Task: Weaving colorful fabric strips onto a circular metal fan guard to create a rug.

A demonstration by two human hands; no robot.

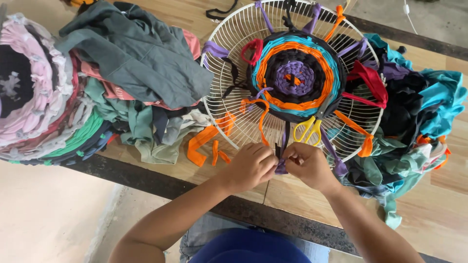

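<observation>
Across the wooden tabletop (438, 204), seen from above, lies a spread of cloth and weaving work. Largest is the heap of folded and crumpled garments (136, 73) on the left, grey-green on top with pink, green and pale pieces beneath. Beside it, at the far left edge, sits a stack of round woven mats (34, 92) in pink, grey and green. On the right a second pile of fabric scraps (419, 112) in teal, black, red and green spills toward the near edge.

Between the piles rests a white wire fan guard (229, 44), used as a round frame. Fabric strips in purple, orange and black run out to its rim, and a round woven piece (295, 73) fills its centre: purple in the middle, then black, orange and teal rings. Yellow-handled scissors (308, 130) lie on the guard just below the woven piece. Loose orange strips (207, 143) lie on the tabletop at the guard's lower left.

At the guard's near rim both hands meet. The left hand (249, 165) and the right hand (308, 164) are each pinched closed on a dark purple strip (280, 163), which runs down from the woven piece and over the rim between the fingertips. The two hands nearly touch.
</observation>
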